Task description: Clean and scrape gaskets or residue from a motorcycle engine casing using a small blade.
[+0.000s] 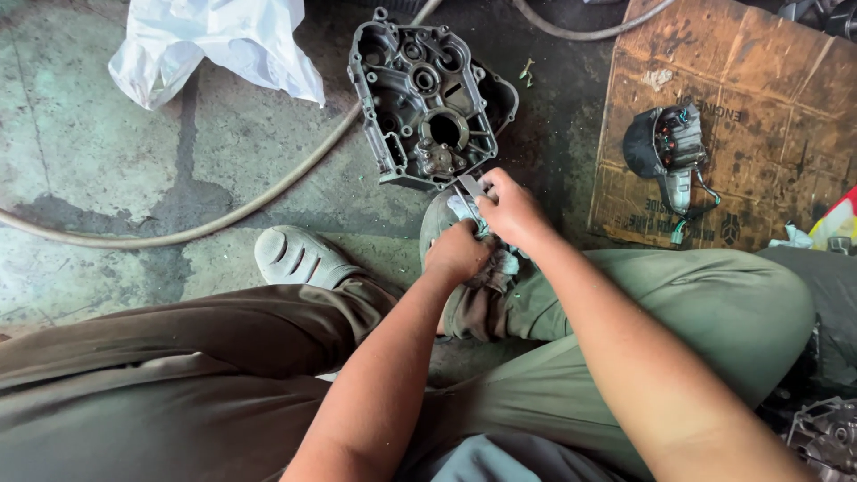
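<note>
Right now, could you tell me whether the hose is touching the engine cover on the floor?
Cannot tell. In the head view the hose runs up to the engine cover's left edge and disappears behind it, so no contact or gap shows plainly.

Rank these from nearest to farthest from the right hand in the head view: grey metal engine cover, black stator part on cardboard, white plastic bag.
1. Grey metal engine cover, just above the right hand.
2. Black stator part, on the cardboard to the right.
3. White plastic bag, far upper left.
</note>
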